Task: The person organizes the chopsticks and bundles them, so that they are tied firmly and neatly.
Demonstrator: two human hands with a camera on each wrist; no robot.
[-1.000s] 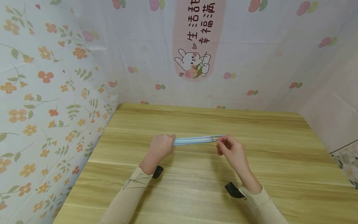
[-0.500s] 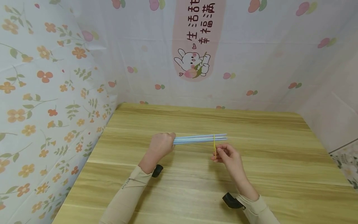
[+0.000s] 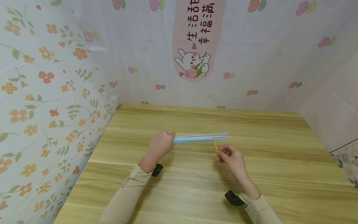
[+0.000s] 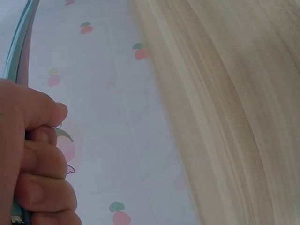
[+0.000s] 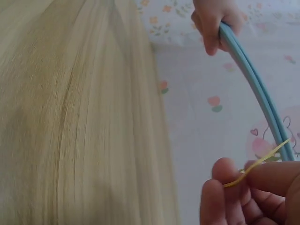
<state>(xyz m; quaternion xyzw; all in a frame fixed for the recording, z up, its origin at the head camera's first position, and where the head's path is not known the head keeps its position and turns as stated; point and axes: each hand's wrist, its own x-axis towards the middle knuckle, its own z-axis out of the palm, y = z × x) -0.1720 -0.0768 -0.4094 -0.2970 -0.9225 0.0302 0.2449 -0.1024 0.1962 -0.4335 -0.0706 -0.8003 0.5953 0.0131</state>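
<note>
A bundle of long, thin pale-blue sticks [image 3: 194, 138] spans sideways above the table in the head view. My left hand [image 3: 161, 144] grips its left end in a fist, which hides that end; the left wrist view shows these curled fingers [image 4: 44, 161] up close. Around the sticks near their right tips loops a yellow rubber band [image 3: 215, 144]. Below and right of the tips, my right hand [image 3: 230, 158] pinches the band and draws it down, away from the bundle. In the right wrist view the stretched band [image 5: 257, 163] runs from thumb and fingertips to the sticks [image 5: 253, 77].
Under both hands lies a wood-grain table [image 3: 184, 189]. A printed cloth [image 3: 134, 46] hangs behind its back edge, and a flowered cloth [image 3: 56, 102] hangs along the left side. Black straps or mounts [image 3: 234, 198] show at both wrists.
My right hand has moved down from the stick tips, uncovering them and stretching the rubber band out below the bundle. The left hand has stayed nearly still.
</note>
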